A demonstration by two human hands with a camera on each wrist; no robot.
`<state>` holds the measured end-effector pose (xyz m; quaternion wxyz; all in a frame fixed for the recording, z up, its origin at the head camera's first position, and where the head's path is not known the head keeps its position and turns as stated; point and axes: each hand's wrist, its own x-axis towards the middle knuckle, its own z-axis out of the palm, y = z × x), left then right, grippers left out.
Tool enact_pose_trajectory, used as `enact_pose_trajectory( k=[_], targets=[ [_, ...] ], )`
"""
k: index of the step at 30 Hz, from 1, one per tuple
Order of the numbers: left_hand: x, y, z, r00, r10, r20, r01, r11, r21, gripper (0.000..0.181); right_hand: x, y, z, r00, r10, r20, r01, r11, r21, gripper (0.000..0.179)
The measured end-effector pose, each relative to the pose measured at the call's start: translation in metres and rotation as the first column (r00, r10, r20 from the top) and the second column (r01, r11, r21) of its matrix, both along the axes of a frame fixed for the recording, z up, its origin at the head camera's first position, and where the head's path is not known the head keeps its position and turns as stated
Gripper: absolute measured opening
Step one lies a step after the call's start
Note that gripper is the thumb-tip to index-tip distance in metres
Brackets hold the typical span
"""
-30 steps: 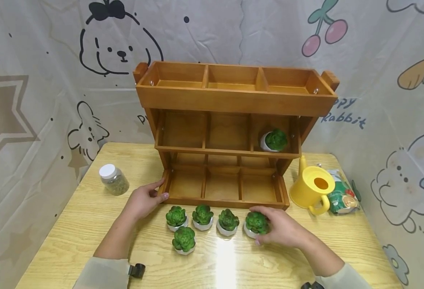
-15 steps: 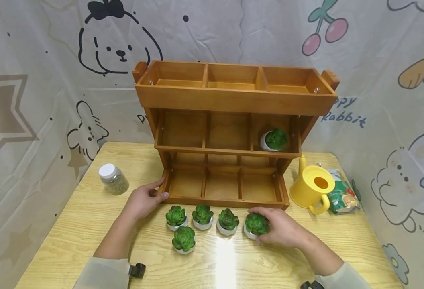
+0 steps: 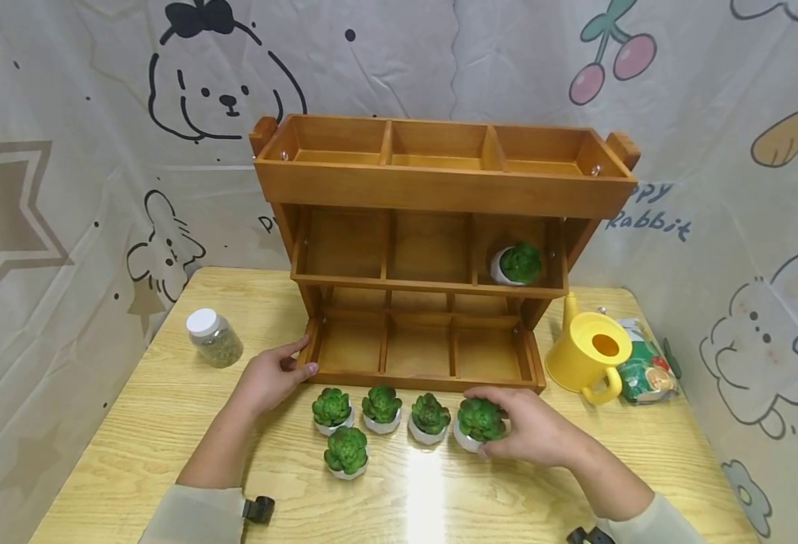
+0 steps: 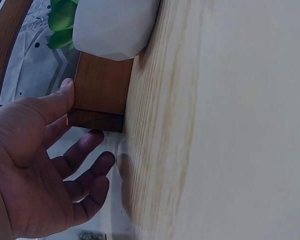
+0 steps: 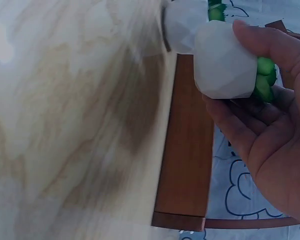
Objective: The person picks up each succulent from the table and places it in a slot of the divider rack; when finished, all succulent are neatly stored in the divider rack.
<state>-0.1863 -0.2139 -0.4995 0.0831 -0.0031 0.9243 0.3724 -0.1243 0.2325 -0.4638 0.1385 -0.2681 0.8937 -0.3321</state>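
My right hand (image 3: 531, 427) grips a potted succulent (image 3: 479, 420) by its white faceted pot, thumb on one side and fingers on the other. In the right wrist view, the pot (image 5: 225, 60) stands clear of the tabletop, over its shadow. At the shelf's lower left corner, my left hand (image 3: 273, 378) holds the wooden tiered shelf (image 3: 416, 381), thumb at the front and index finger along the side. The remaining left fingers are loosely bent in the left wrist view. Several more potted succulents (image 3: 429, 415) stand before the shelf. Another succulent (image 3: 518, 264) sits in the middle tier's right compartment.
A yellow watering can (image 3: 583, 355) stands right of the shelf, beside a green packet (image 3: 644, 370). Left of the shelf is a clear jar (image 3: 215, 340) with a white lid. Printed curtains (image 3: 399, 60) enclose the wooden table (image 3: 168, 423) at the back and sides.
My right hand has shifted slightly left with the succulent, which now tilts a little and has come up off the table. The left hand stays on the shelf corner.
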Motion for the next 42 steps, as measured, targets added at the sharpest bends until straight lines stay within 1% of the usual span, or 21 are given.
enact_pose_trajectory(
  k=[6, 11, 17, 23, 29, 32, 37, 42],
  targets=[
    [0.0, 0.001, 0.0, 1.0, 0.0, 0.0, 0.0, 1.0, 0.0, 0.064, -0.002, -0.001, 0.01, 0.997, 0.011, -0.072, -0.013, 1.0, -0.026, 0.074],
    [-0.001, 0.002, 0.001, 1.0, -0.005, -0.002, 0.005, 1.0, -0.003, 0.064, -0.006, 0.001, 0.019, 0.997, 0.021, -0.071, -0.025, 0.997, -0.067, 0.075],
    [-0.001, 0.002, 0.002, 1.0, 0.001, 0.002, -0.001, 1.0, -0.003, 0.064, -0.012, 0.001, 0.033, 0.992, 0.046, -0.12, -0.058, 0.994, -0.094, 0.073],
    [-0.001, 0.001, 0.003, 1.0, 0.004, 0.006, -0.004, 1.0, -0.008, 0.064, -0.02, -0.005, 0.049, 0.988, 0.081, -0.132, -0.097, 0.988, -0.123, 0.069],
    [-0.001, 0.0, 0.001, 1.0, 0.005, 0.009, -0.005, 1.0, 0.0, 0.064, -0.03, -0.009, 0.067, 0.979, 0.124, -0.161, -0.141, 0.985, -0.098, 0.069],
    [-0.002, 0.0, 0.0, 1.0, 0.002, 0.007, -0.002, 1.0, -0.002, 0.065, -0.035, -0.01, 0.075, 0.974, 0.13, -0.183, -0.145, 0.987, -0.072, 0.07],
    [-0.001, 0.0, -0.001, 1.0, -0.003, 0.003, 0.003, 1.0, 0.002, 0.065, -0.041, -0.011, 0.092, 0.969, 0.108, -0.224, -0.117, 0.993, -0.028, 0.072],
    [0.001, 0.0, 0.0, 1.0, 0.001, 0.007, -0.001, 1.0, 0.004, 0.065, -0.046, -0.013, 0.109, 0.967, 0.085, -0.238, -0.09, 0.996, -0.013, 0.074]
  ],
)
